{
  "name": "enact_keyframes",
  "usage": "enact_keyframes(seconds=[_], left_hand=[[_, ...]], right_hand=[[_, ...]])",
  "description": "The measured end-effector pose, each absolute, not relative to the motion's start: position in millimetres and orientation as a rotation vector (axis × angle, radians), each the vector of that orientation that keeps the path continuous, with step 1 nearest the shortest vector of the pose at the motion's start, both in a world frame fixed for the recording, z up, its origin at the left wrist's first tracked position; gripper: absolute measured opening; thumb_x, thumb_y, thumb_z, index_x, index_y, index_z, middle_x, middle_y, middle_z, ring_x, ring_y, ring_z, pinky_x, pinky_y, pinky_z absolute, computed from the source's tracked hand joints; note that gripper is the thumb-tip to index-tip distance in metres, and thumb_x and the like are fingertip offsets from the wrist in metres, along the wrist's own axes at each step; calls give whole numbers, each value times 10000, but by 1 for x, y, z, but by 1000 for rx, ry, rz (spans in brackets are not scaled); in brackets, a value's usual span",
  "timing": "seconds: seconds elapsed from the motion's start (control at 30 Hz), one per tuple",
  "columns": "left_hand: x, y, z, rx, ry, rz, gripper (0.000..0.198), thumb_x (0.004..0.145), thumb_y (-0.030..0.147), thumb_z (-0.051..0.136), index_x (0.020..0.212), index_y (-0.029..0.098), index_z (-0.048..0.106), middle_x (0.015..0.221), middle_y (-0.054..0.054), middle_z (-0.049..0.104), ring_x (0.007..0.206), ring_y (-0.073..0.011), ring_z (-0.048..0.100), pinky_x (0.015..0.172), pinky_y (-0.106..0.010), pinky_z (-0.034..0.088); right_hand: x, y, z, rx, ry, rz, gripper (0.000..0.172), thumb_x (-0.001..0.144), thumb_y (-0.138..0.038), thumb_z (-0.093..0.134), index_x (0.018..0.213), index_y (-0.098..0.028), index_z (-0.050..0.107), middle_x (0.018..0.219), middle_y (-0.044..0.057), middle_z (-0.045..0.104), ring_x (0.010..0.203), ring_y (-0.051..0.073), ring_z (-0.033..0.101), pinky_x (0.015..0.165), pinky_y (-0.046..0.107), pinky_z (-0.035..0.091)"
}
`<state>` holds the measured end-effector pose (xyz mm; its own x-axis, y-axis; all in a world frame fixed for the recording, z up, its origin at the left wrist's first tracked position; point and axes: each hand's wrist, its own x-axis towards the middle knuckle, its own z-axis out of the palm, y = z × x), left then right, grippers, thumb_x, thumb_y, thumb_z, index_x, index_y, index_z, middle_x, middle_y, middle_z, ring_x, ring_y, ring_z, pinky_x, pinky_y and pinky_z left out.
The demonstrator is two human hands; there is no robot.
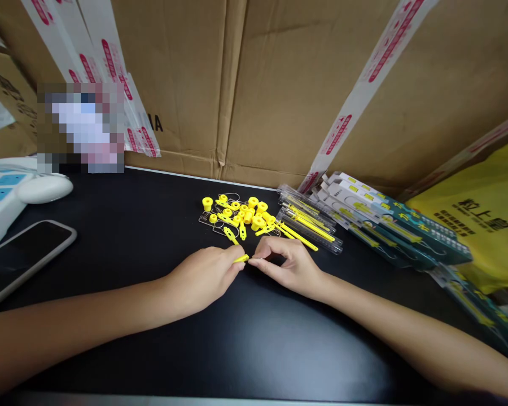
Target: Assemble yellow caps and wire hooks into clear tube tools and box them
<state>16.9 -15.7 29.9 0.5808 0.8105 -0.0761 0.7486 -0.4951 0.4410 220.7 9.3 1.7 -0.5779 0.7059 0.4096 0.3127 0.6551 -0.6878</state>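
Observation:
Between the thumb and fingers of my left hand (205, 276) is a small yellow plastic piece (241, 259), its end pointing right. My right hand (290, 265) pinches at that end with thumb and forefinger; something thin and metallic seems to be in the pinch, too small to name. Just beyond the hands lies a loose heap of yellow plastic spools (257, 221), flat yellow pieces with holes (242, 228) and bent metal wires (218, 224). Close behind my right hand are clear plastic tubes (311, 225) with yellow sticks inside.
Stacked blister packages (389, 220) stand at the right, beside a yellow bag (469, 208). On the left are a phone (25, 254), a white power strip (2, 197) and a white rounded object (46, 189). Cardboard boxes (271, 101) wall off the black table's (254, 349) far edge.

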Motion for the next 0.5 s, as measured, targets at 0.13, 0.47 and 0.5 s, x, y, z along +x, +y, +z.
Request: enact_keyframes(seconds=[0.13, 0.47, 0.5], left_hand=[[18, -16, 26, 2382, 1267, 221, 184, 970, 216, 351, 906, 183, 521, 788, -29, 630, 726, -206, 607, 614, -296, 317], [22, -17, 19, 2325, 1302, 297, 186, 972, 219, 344, 907, 174, 512, 782, -50, 634, 726, -223, 617, 611, -303, 332], [22, -17, 20, 2309, 1292, 314, 182, 970, 217, 349, 894, 175, 510, 777, -45, 630, 720, -216, 613, 615, -300, 335]], right_hand=[[219, 7, 1, -803, -2134, 698, 187, 856, -262, 649, 708, -175, 575, 669, 16, 633, 589, 118, 574, 577, 236, 463], [212, 6, 2, -935, -2005, 805, 225, 841, -269, 659, 668, -175, 550, 650, 7, 627, 584, 115, 577, 560, 227, 457], [211, 6, 3, -938, -2005, 796, 225, 840, -268, 660, 668, -175, 550, 646, 6, 626, 580, 114, 577, 558, 227, 458]])
